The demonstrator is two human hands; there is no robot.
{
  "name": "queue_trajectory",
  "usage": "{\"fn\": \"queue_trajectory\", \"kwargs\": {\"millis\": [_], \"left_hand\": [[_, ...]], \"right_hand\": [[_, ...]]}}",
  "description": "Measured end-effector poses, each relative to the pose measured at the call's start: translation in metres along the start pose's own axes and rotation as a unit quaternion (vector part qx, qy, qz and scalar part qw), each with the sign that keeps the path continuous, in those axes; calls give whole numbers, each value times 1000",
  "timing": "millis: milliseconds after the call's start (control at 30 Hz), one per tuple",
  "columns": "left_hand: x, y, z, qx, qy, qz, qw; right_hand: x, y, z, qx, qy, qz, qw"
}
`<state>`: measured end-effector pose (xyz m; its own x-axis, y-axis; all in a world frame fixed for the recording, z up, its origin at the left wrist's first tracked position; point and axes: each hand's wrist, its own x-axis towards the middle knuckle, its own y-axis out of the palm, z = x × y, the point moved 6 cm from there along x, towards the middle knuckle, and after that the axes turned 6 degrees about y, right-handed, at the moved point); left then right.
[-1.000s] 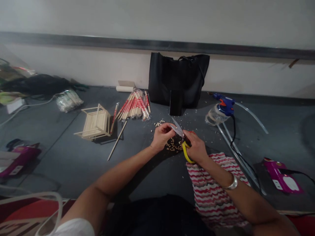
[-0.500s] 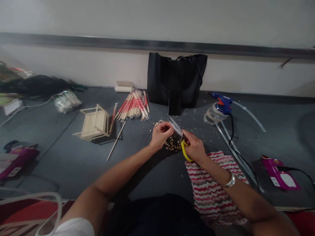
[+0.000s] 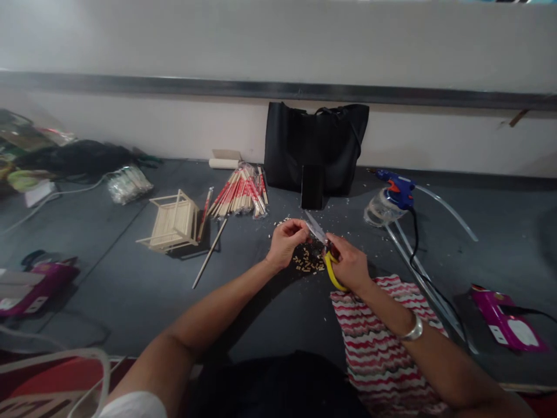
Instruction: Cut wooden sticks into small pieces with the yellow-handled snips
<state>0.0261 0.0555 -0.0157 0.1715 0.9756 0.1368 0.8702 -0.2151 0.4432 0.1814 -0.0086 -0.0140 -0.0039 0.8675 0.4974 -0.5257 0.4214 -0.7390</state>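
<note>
My right hand (image 3: 350, 268) is closed round the yellow handles of a pair of shears (image 3: 325, 251), whose silver blades point up and left. My left hand (image 3: 286, 241) pinches something small at the blade tips; I cannot make out what it is. Under both hands lies a pile of short cut wooden bits (image 3: 307, 262) on the dark grey floor mat (image 3: 243, 302). A silver bracelet (image 3: 411, 331) sits on my right wrist.
A small wooden stick frame (image 3: 172, 220), a loose stick (image 3: 210, 252) and a bundle of red-wrapped chopsticks (image 3: 239, 194) lie to the left. A black bag (image 3: 317, 145) with a phone (image 3: 312, 186) leaning on it stands behind. A blue glue gun (image 3: 397, 190), striped cloth (image 3: 383, 342) and magenta packages (image 3: 505, 325) lie right.
The hands have stayed together over the pile with the shears' blades shifting slightly. The view has tilted a little, so everything sits lower in the picture.
</note>
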Motion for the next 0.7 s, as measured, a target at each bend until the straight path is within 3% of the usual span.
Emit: {"fn": "queue_trajectory", "kwargs": {"millis": [300,533,700], "left_hand": [[1,0,5,14,-17,14,1000],[4,-2,-2,15,20,8,1000],[3,-1,-2,10,13,12,1000]], "right_hand": [[4,-9,3,22,9,-23,999],[4,-8,3,41,4,-22,999],[4,-5,0,47,14,-12,999]]}}
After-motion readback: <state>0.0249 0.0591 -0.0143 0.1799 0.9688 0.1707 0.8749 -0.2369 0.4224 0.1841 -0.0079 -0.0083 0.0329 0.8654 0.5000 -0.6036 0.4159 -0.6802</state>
